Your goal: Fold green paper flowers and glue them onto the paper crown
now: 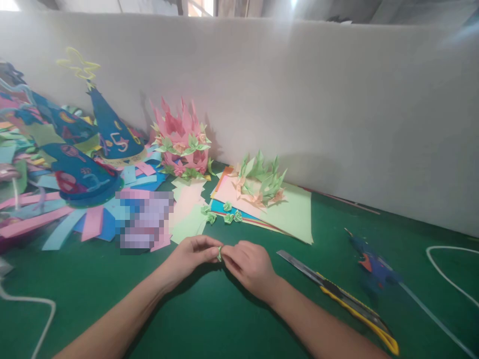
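Between the fingertips of both hands is a small green paper flower (219, 255), mostly covered by the fingers. My left hand (194, 253) pinches it from the left with thumb and forefinger. Closed up against its other side, my right hand (250, 267) has its fingers curled in a pinch. Just beyond my hands lie several finished green paper roses (228, 218) on the table. A green paper crown with peach flowers (262, 182) rests on a stack of coloured paper sheets (294, 212).
A yellow utility knife (348, 304), blade out, lies right of my hands. Farther right is a blue glue gun (376, 267) with its cord. Pink paper crowns (183, 144), blue cone hats (112, 127) and paper strips (92, 223) fill the left. A pale wall (337, 99) stands behind.
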Tool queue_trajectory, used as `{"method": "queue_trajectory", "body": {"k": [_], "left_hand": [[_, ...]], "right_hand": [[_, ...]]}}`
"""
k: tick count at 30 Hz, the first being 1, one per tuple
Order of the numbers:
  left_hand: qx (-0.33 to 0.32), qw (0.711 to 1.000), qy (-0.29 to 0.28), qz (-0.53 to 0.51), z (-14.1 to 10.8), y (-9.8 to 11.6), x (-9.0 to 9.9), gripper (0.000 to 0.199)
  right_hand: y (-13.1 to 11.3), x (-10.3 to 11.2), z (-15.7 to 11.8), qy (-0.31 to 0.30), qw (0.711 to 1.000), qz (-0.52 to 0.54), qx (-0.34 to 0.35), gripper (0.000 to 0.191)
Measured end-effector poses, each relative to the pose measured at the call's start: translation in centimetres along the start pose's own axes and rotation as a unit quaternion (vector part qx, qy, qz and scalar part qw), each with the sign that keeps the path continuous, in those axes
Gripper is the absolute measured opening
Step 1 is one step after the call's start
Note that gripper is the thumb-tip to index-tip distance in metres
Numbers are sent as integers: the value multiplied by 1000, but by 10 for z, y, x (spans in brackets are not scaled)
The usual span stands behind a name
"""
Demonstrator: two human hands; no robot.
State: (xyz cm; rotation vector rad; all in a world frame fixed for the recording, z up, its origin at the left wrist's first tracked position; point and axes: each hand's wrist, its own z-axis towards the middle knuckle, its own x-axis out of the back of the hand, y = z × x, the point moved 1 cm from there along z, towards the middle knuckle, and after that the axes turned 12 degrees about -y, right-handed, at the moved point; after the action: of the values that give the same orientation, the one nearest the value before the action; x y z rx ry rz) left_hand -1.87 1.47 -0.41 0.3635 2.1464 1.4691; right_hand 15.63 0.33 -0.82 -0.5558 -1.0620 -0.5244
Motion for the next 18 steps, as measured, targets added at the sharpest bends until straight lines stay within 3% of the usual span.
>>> {"method": "queue_trajectory", "body": {"k": [5,9,11,13,16,18], "left_hand": [[-92,991,45,90,1,2,0,28],[-211,951,112,199,5,5,7,13],[-218,947,127,201,6,8,9,17],[-203,954,103,194,6,13,10,25],[-208,954,72,202,7,23,11,31],[-234,939,115,225,12,29,15,32]], "right_hand": [[11,13,10,36,983,163,-80,17],[35,15,23,48,975,171,-130,42],[50,10,32,18,978,161,-134,58],[62,4,42,-32,977,165,-134,68],[69,-2,54,-78,969,196,-129,70],[66,-3,57,-80,962,229,-124,67]]}}
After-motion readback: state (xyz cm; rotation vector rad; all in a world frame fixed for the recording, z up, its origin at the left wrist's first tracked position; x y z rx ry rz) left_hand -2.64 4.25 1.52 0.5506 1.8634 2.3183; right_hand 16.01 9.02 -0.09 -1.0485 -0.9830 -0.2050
